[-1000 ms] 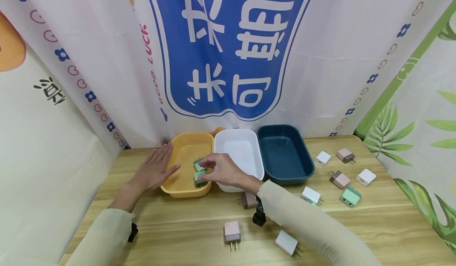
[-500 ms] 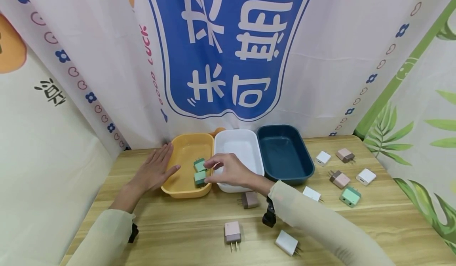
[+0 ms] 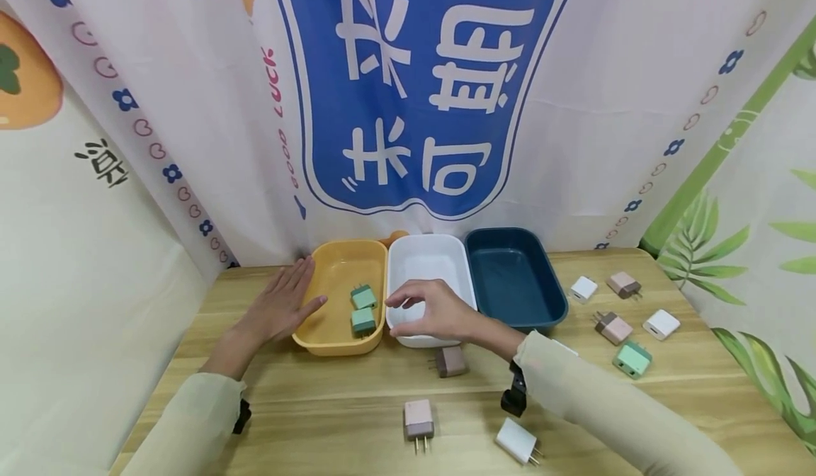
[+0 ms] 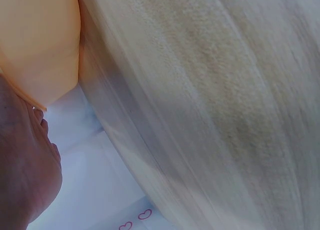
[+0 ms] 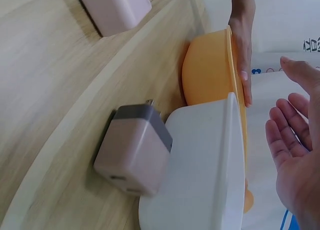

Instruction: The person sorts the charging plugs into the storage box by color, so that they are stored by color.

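Observation:
Two green chargers lie inside the yellow tray, near its right wall. My left hand rests with straight fingers along the tray's left rim, its thumb reaching over the edge; the left wrist view shows part of this hand beside the yellow wall. Above the white tray, my right hand hovers with nothing in it, thumb and fingers apart. The right wrist view confirms that this hand holds nothing. Below it, a pink-and-brown charger sits in front of the white tray.
A dark blue tray stands right of the white one. Another pink charger and a white charger lie near the front. White, pink and green chargers are scattered at the right. A printed curtain hangs behind the table.
My right hand has moved right, away from the two green chargers and out over the white tray, its fingers spreading. The left hand stays at the yellow tray's rim.

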Motion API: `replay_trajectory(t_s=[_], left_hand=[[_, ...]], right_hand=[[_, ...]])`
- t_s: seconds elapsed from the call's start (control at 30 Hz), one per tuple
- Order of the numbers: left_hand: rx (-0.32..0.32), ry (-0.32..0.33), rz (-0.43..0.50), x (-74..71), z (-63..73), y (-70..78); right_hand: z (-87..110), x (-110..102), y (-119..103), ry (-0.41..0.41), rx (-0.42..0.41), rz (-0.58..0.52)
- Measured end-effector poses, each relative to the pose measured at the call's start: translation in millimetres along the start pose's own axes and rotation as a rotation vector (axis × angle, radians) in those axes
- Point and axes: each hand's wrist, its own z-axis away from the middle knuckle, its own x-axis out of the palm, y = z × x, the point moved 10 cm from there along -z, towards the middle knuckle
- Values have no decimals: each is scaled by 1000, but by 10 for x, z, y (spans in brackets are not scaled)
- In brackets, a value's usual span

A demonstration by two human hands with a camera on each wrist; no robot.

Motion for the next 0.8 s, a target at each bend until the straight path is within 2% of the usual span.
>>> replay_trajectory(t_s=[0.37,0.8], left_hand=[[3,-2,9,33,3,7],[-4,11,7,8,-10,-5]], right_hand=[[252,-120,-62,-17,-46,32],[571,-323,-109,-39,-41,63]])
